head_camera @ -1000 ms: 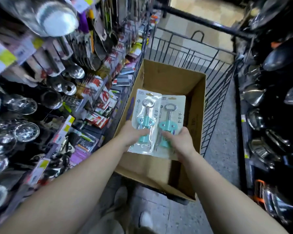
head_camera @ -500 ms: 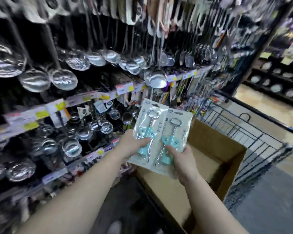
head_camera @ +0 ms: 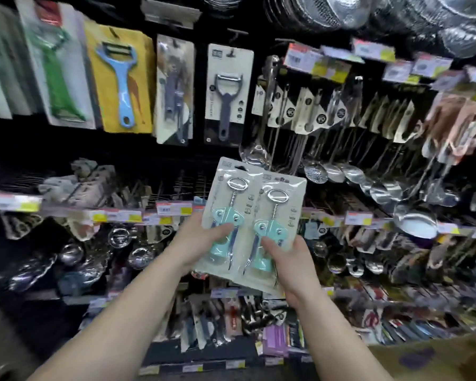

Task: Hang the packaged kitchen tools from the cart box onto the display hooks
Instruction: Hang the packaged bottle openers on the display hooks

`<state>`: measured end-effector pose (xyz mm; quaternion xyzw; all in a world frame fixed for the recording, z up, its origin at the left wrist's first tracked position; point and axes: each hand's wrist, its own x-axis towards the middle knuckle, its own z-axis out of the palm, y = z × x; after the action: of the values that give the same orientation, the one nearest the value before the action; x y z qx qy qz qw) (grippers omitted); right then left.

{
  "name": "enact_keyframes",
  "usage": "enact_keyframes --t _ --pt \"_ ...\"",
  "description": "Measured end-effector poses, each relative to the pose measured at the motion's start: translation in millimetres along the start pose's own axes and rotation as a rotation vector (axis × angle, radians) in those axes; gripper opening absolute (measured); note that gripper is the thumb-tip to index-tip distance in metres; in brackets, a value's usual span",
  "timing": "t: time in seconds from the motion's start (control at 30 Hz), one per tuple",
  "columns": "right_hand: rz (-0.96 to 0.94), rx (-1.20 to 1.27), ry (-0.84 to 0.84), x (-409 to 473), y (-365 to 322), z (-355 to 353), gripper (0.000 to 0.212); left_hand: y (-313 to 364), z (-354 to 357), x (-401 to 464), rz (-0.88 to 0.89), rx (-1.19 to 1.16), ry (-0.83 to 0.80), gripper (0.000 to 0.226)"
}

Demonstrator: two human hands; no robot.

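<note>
Two carded teal-and-steel corkscrew packs [head_camera: 252, 221], a second ago over the brown cardboard cart box [head_camera: 437, 358], now face the display hooks [head_camera: 182, 185]. Left hand [head_camera: 201, 243] and right hand [head_camera: 291, 265] grip their lower edges; hanging not yet done.

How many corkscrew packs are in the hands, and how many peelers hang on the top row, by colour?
Teal corkscrew packs: 2, one in the left hand, one in the right hand
Green peeler: 1
Blue peeler: 1
Grey peeler: 1
Total: 5
</note>
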<state>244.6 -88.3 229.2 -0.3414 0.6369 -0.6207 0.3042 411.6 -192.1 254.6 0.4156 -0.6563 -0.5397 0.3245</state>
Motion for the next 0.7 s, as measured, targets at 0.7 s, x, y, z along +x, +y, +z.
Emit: enact_keyframes --t 0.7 --pt "-0.148 0.070 -0.444 -90 -84 436 0.023 -32 -431 -113 0.063 0.025 0.518 0.008"
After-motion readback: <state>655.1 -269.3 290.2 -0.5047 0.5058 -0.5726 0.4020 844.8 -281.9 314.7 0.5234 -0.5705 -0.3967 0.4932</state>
